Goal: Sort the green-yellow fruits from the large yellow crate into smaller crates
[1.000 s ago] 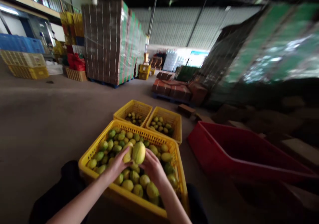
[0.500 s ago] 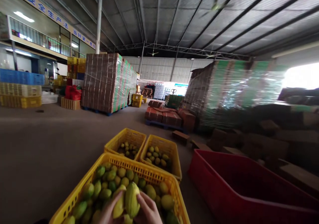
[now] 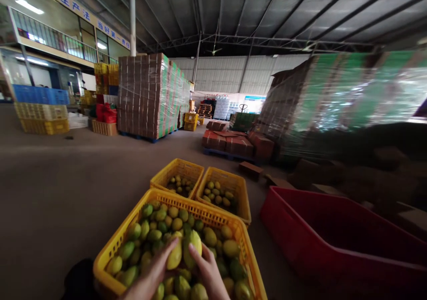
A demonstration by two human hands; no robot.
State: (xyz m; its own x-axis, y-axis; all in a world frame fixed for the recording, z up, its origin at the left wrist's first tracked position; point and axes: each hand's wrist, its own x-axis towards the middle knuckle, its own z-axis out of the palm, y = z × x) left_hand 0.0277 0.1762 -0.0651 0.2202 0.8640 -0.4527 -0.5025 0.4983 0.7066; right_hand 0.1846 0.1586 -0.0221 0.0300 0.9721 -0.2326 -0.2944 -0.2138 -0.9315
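Observation:
My left hand (image 3: 163, 261) is closed around an oval yellow-green fruit (image 3: 174, 256). Another such fruit (image 3: 191, 252), more elongated, is gripped by my right hand (image 3: 207, 264), its thumb lying along the side. The two fruits are side by side, above a large yellow plastic crate (image 3: 101, 260) holding many green and yellow fruits (image 3: 155, 235). The exact kind of fruit is unclear. Fingers on the undersides are partly hidden.
Behind stand two yellow crates, the left one (image 3: 159, 173) and the right one (image 3: 245, 193), both with fruit low inside. A deep red tub (image 3: 290, 233) is at the right. Flattened cardboard (image 3: 251, 169) and wrapped box stacks (image 3: 140, 95) stand farther back.
The view has tilted down and turned left, so the crates appear higher and farther right. Both hands still hold their fruits, which have tilted and moved slightly apart at the top.

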